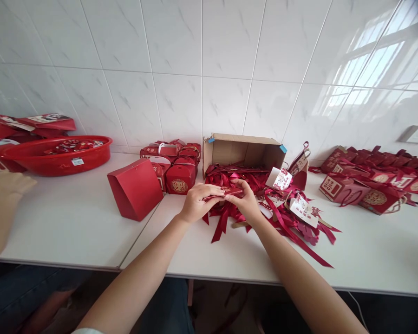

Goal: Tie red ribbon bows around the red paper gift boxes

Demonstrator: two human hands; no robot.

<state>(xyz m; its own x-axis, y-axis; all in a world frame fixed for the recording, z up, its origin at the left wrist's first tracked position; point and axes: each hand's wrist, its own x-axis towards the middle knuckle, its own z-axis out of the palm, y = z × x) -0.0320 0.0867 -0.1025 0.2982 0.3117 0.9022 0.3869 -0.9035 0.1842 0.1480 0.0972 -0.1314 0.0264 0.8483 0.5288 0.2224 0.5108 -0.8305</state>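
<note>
My left hand (198, 202) and my right hand (246, 199) meet over the middle of the table, fingers closed on a small flat red printed piece (231, 190). Most of that piece is hidden by the fingers, so I cannot tell its exact kind. Just behind and under my hands, a pile of dark red ribbons (221, 223) spills from an open cardboard box (245, 156) lying on its side. White and red printed tags (304, 209) lie among the ribbons to the right. To the left of my hands stands a larger plain red box (136, 189).
Small red gift boxes (181, 179) cluster behind the plain box. More red boxes (378, 197) line the right side of the white table (365, 253). At left are a red basin (64, 163) with wrapped bits inside and another person's blurred hand (12, 183). A tiled wall bounds the back.
</note>
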